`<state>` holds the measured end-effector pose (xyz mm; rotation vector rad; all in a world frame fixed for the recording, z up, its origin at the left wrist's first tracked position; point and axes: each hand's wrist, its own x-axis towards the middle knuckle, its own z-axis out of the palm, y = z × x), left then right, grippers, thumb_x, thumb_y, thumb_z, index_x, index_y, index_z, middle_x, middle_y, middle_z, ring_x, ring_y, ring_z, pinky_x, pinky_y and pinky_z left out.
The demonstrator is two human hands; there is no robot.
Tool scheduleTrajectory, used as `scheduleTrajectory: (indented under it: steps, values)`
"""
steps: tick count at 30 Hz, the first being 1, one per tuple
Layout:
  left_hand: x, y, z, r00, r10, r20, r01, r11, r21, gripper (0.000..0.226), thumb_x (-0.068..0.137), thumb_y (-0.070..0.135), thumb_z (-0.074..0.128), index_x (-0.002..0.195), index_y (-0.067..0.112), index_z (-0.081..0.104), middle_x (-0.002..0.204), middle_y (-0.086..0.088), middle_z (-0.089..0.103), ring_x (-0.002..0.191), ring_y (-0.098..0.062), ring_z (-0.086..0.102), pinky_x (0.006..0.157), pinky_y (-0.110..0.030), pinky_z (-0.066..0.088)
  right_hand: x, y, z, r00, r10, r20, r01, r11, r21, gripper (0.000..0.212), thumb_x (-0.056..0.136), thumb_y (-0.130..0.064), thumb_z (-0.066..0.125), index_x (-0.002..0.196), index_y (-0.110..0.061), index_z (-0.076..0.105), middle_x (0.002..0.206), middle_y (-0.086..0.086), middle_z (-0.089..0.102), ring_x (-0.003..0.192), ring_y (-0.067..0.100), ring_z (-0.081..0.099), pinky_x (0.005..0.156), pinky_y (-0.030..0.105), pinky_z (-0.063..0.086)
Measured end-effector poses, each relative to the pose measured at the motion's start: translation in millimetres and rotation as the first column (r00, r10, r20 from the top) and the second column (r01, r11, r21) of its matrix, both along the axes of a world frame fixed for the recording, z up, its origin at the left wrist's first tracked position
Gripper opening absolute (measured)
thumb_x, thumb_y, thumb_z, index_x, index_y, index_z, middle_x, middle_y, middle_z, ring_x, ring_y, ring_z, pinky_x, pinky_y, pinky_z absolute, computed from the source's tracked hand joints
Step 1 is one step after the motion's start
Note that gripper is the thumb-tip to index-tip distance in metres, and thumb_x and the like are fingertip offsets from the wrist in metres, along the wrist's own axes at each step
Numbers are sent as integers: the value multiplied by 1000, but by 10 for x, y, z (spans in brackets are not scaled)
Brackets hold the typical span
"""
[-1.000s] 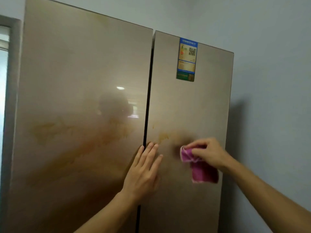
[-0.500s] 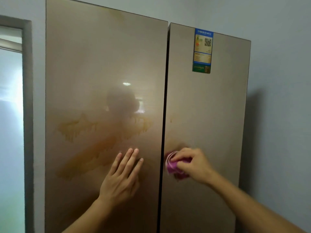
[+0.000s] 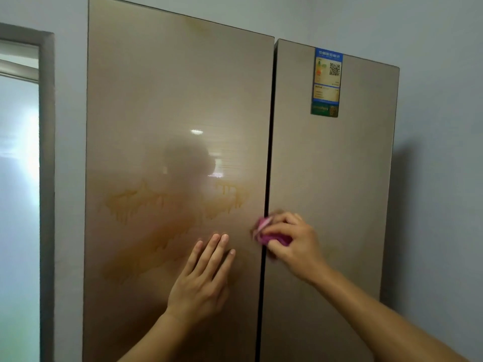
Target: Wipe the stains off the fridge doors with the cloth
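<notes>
now r hand (image 3: 292, 244) grips cloth (image 3: 264, 229) at door seam (image 3: 266, 178), l hand (image 3: 203, 278) flat

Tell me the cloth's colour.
Magenta pink; the cloth shows bunched in the right hand, head view.

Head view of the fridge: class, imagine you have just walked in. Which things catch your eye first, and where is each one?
Orange-brown stains smear and drip across the middle of the left door. Where the two doors meet, the right hand grips a bunched pink cloth, while the left hand lies flat on the left door by the stains' lower edge. A blue label sits high on the right door.
</notes>
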<state>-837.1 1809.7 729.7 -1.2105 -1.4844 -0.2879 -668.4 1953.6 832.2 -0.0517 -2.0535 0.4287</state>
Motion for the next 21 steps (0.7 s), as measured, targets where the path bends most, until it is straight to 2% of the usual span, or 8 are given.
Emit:
scheduleTrajectory:
  steps: [3, 7, 9, 12, 15, 17, 18, 21]
  values:
    - [32, -5, 10, 999, -4, 38, 5, 1000, -21, 54, 88, 30, 47, 137, 8, 53, 151, -18, 37, 144, -34, 28, 113, -52, 26, 253, 45, 516, 985, 132, 113, -107, 973, -204, 13, 60, -20, 67, 66, -30, 72, 62, -11, 68, 60, 0, 60, 61, 18, 48]
    - [96, -76, 74, 995, -21, 94, 25, 999, -43, 54, 88, 30, 47, 138, 9, 51, 154, -17, 33, 146, -33, 23, 114, -50, 24, 36, 79, 1406, 907, -149, -395, 38, 960, -277, 26, 79, -13, 61, 101, -23, 70, 101, 0, 68, 94, 15, 62, 85, 30, 52]
    - [132, -176, 56, 990, -66, 126, 70, 997, -28, 53, 89, 28, 47, 139, 10, 48, 154, -18, 33, 146, -33, 23, 114, -50, 24, -280, -19, 1356, 870, -216, -443, 100, 957, -272, 33, 82, -15, 56, 113, -23, 65, 115, 3, 61, 108, 19, 55, 93, 29, 46]
    - [82, -449, -55, 981, -83, 176, 76, 996, 41, 53, 89, 26, 46, 140, 12, 43, 153, -18, 33, 145, -34, 25, 116, -52, 21, -580, -352, 612, 888, -283, -362, 267, 959, -94, 29, 81, -21, 55, 107, -26, 66, 111, -1, 53, 107, 18, 46, 88, 26, 42]
    - [-94, -812, -200, 987, -32, 156, 17, 995, 95, 48, 94, 29, 39, 138, 12, 42, 150, -20, 34, 142, -37, 27, 118, -51, 15, -504, -612, -43, 988, -136, -77, 150, 963, 224, 26, 74, -31, 55, 94, -29, 71, 98, -7, 56, 97, 13, 47, 84, 30, 47]
    - [-239, -1035, -292, 988, 7, 153, -23, 994, 106, 46, 99, 33, 28, 137, 12, 42, 147, -21, 35, 141, -38, 26, 120, -49, 11, -358, -717, -77, 965, -5, 262, -49, 979, 200, 23, 70, -34, 61, 88, -30, 74, 92, -12, 61, 89, 7, 54, 80, 32, 51]
    - [-321, -1124, -327, 987, 25, 162, -42, 994, 104, 46, 99, 33, 27, 137, 12, 42, 147, -21, 35, 142, -37, 24, 121, -48, 9, -297, -745, 30, 946, 100, 309, -135, 986, 94, 22, 66, -37, 63, 84, -30, 75, 87, -14, 64, 83, 3, 58, 77, 29, 52]
    - [-548, -1267, -389, 985, 79, 152, -94, 991, 92, 51, 93, 29, 38, 140, 11, 40, 149, -21, 35, 148, -32, 14, 122, -46, 6, -238, -719, 608, 988, 94, -125, -107, 989, -102, 18, 67, -33, 65, 84, -33, 71, 77, -19, 66, 75, -2, 61, 72, 16, 49]
